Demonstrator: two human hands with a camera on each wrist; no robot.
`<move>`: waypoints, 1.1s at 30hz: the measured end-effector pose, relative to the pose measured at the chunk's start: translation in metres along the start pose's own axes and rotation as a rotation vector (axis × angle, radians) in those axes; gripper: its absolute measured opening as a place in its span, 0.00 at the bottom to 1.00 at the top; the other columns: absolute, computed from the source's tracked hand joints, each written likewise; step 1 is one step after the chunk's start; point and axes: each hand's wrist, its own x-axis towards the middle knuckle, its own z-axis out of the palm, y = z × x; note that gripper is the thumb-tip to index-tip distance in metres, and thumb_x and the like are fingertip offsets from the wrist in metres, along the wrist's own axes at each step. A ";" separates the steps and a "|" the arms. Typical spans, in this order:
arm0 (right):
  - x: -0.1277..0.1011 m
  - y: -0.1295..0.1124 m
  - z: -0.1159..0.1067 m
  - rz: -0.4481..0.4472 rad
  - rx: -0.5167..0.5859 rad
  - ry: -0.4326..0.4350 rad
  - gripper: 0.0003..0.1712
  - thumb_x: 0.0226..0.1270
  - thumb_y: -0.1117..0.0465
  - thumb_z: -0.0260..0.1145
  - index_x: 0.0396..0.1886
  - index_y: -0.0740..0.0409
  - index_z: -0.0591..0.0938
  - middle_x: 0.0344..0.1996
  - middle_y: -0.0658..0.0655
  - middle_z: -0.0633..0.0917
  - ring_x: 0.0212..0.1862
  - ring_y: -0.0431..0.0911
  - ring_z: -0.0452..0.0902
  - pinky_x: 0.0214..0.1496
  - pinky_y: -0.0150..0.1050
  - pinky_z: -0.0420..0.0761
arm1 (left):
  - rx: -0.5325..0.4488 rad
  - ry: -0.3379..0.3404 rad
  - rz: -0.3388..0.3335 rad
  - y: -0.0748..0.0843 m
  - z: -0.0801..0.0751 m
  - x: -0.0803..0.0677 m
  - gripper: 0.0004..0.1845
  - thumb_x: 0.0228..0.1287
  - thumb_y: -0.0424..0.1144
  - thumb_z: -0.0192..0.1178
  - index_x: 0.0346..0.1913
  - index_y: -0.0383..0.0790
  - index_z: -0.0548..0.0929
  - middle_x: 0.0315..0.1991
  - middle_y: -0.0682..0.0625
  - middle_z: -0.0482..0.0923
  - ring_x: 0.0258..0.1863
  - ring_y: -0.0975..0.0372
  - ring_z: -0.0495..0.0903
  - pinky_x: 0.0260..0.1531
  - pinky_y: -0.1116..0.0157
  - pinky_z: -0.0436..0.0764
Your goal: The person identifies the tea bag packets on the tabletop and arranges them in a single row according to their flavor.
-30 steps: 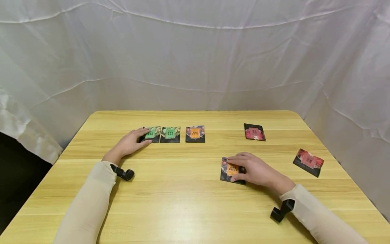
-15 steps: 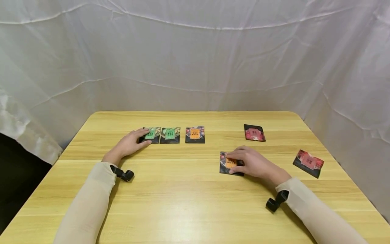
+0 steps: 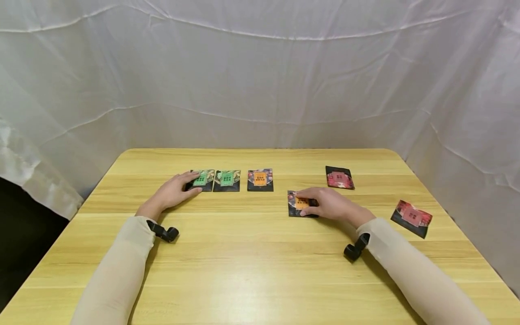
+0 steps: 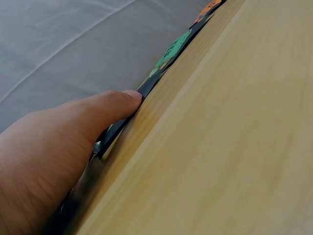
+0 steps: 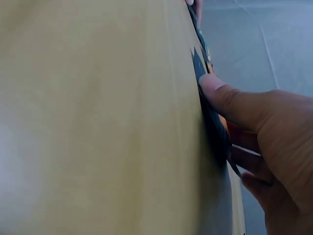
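On the wooden table [image 3: 243,257] my left hand [image 3: 188,183] rests with straight fingers on the left green packet [image 3: 206,178]; the left wrist view shows its thumb [image 4: 117,103] at that packet's edge [image 4: 172,50]. A second green packet [image 3: 227,179] and an orange packet [image 3: 260,179] lie in a row to its right. My right hand [image 3: 313,202] holds another orange packet [image 3: 298,204] low on the table, fingers on top and thumb at its near edge. Seen from the right wrist, the thumb [image 5: 220,93] and fingers pinch the dark packet [image 5: 198,62].
Two red packets lie to the right, one at the back [image 3: 339,177] and one tilted near the right edge [image 3: 411,217]. White cloth hangs behind and around the table. Black wrist cameras [image 3: 164,232] [image 3: 353,249] sit under both sleeves.
My right hand has moved the orange packet away from me and slightly left, toward the row of packets. The left hand has stayed on the green packet.
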 end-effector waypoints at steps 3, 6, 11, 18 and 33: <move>0.008 0.004 -0.003 0.006 0.023 -0.016 0.34 0.64 0.43 0.68 0.66 0.52 0.77 0.63 0.58 0.77 0.65 0.56 0.71 0.64 0.55 0.71 | 0.001 0.000 -0.001 0.000 0.000 0.001 0.40 0.69 0.64 0.51 0.75 0.43 0.62 0.74 0.36 0.54 0.73 0.40 0.51 0.67 0.37 0.52; 0.016 0.009 -0.004 0.033 0.037 -0.027 0.34 0.64 0.42 0.68 0.66 0.50 0.77 0.64 0.57 0.76 0.65 0.55 0.70 0.65 0.55 0.70 | 0.007 -0.001 0.000 -0.001 0.001 0.002 0.40 0.69 0.63 0.51 0.75 0.43 0.62 0.74 0.37 0.54 0.73 0.40 0.51 0.67 0.37 0.52; 0.030 0.018 -0.003 0.061 0.050 -0.032 0.34 0.65 0.41 0.67 0.67 0.48 0.76 0.65 0.55 0.75 0.67 0.54 0.68 0.67 0.54 0.68 | 0.006 -0.002 0.002 0.001 0.000 0.002 0.39 0.70 0.61 0.52 0.75 0.42 0.62 0.74 0.37 0.55 0.73 0.40 0.51 0.67 0.37 0.52; 0.051 0.026 -0.004 0.047 0.029 -0.037 0.35 0.65 0.41 0.66 0.68 0.49 0.75 0.66 0.56 0.74 0.67 0.56 0.67 0.67 0.56 0.67 | 0.001 -0.002 -0.008 -0.001 0.001 0.002 0.38 0.70 0.60 0.53 0.75 0.42 0.63 0.74 0.37 0.55 0.72 0.39 0.51 0.67 0.37 0.52; 0.080 0.029 -0.007 0.088 0.065 -0.059 0.32 0.68 0.47 0.66 0.69 0.51 0.74 0.66 0.59 0.73 0.68 0.56 0.66 0.68 0.56 0.66 | 0.006 0.009 0.017 -0.002 0.001 0.003 0.38 0.70 0.59 0.54 0.74 0.39 0.63 0.74 0.37 0.56 0.73 0.40 0.52 0.69 0.39 0.50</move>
